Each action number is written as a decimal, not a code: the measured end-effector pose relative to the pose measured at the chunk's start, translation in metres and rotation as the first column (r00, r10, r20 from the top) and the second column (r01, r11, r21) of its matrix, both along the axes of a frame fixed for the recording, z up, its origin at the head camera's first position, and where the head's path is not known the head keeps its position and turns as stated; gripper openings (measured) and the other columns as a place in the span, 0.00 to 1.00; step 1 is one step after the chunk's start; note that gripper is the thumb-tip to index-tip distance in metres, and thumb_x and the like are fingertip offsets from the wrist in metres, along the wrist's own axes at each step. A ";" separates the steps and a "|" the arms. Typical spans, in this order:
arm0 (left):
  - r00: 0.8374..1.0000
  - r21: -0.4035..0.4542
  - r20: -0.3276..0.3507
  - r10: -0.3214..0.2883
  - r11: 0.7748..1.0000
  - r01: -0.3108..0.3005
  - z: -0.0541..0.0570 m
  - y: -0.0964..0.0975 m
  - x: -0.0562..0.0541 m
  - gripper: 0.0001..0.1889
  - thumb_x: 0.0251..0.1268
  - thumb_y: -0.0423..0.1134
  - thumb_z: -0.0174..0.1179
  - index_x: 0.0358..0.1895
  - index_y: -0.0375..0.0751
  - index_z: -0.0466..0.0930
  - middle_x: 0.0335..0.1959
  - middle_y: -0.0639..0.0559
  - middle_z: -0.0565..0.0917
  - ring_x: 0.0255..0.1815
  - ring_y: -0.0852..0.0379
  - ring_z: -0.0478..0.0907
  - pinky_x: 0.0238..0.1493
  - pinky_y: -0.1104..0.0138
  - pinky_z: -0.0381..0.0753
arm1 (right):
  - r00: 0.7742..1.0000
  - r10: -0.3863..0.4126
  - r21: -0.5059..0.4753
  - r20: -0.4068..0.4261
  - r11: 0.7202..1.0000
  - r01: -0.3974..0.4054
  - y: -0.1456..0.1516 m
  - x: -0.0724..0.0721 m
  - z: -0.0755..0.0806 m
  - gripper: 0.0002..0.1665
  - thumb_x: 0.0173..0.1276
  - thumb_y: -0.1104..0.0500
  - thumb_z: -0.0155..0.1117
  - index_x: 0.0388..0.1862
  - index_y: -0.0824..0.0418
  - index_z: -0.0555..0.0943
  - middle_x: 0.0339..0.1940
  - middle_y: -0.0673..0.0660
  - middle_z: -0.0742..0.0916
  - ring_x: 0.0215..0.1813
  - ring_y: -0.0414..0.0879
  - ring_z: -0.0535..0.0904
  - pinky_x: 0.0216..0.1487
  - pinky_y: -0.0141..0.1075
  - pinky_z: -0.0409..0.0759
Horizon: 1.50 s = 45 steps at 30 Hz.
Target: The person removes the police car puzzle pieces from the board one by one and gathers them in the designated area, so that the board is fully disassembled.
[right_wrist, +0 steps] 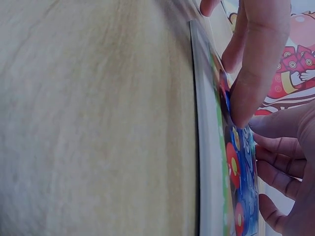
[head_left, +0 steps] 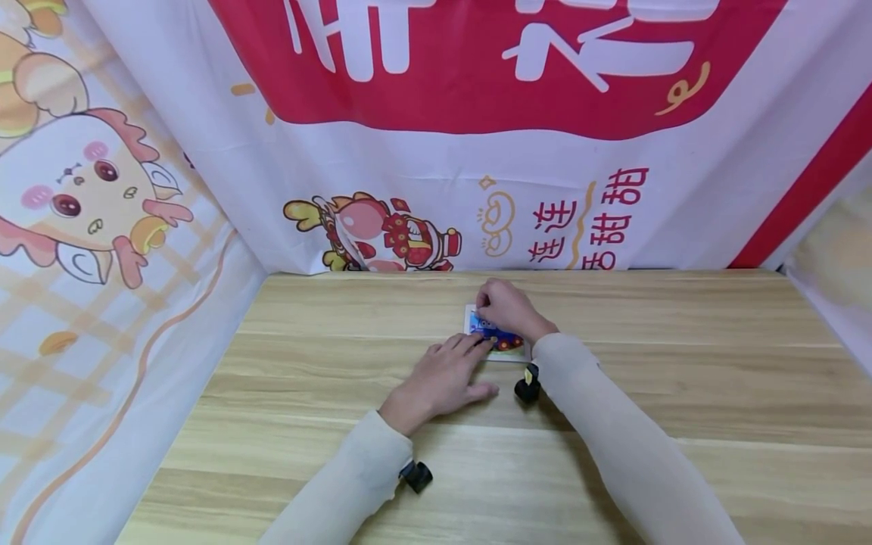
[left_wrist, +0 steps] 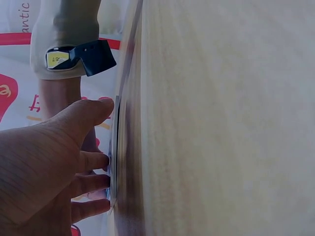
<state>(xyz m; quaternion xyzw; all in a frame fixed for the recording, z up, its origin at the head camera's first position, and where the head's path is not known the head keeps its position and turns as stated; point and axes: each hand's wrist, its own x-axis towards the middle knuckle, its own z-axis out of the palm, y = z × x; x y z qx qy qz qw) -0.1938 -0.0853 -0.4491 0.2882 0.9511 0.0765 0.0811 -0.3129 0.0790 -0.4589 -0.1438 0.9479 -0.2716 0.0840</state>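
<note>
A small flat picture card (head_left: 509, 357) with a white border lies on the table, showing a blue shape with red round spots. In the right wrist view its colourful face (right_wrist: 233, 167) and pale edge appear side-on. My left hand (head_left: 441, 376) reaches in from the left, its nearly straight fingers resting on the card's near left part; the left thumb (left_wrist: 93, 112) stands apart from them. Over the far side of the card, my right hand (head_left: 511, 309) has curled fingers, with thumb and fingertips close together at the far left corner. What lies between those fingertips is hidden.
The wooden table (head_left: 327, 386) ends at a printed white and red cloth (head_left: 381, 151) behind the card. Another patterned cloth (head_left: 88, 341) hangs along the left. Black wrist cameras (head_left: 527, 384) jut from both sleeves close over the tabletop.
</note>
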 end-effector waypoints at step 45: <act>0.999 -0.061 0.018 0.037 0.998 -0.036 0.002 0.006 -0.002 0.44 0.73 0.70 0.55 0.82 0.48 0.62 0.85 0.47 0.62 0.82 0.47 0.62 0.73 0.46 0.74 | 0.999 0.034 -0.265 0.024 0.964 -0.026 0.010 0.004 -0.010 0.09 0.72 0.70 0.65 0.46 0.61 0.85 0.45 0.58 0.87 0.49 0.51 0.81 0.57 0.45 0.81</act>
